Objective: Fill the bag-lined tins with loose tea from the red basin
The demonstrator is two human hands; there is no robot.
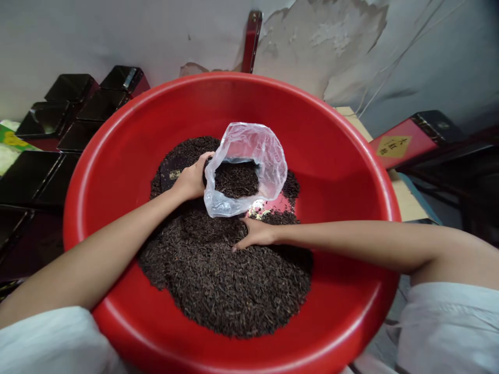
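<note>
Tea leaves (234, 291), dark and loose, lie heaped in a large red plastic basin (335, 171). A clear plastic bag (271, 161), its mouth spread wide, lines a dark tin (205, 174) with tea leaves inside. My left hand (191, 179) grips that tin from its left side. Just below the bag, my right hand (257, 232) reaches into the heap, thumb stretched away from the fingers, whose tips are buried in the leaves. A dark piece with gold lettering (169, 174) lies half covered beside my left hand. Under the bag shows a pink, gold-printed surface (278, 206); whose it is, I cannot tell.
Several dark-topped tins (70, 88) stand in rows left of the basin. At the right, a red tin with a yellow label (405, 143) lies near a pale board (409, 195). A narrow red piece (252, 41) leans on the peeling wall (323, 41) behind.
</note>
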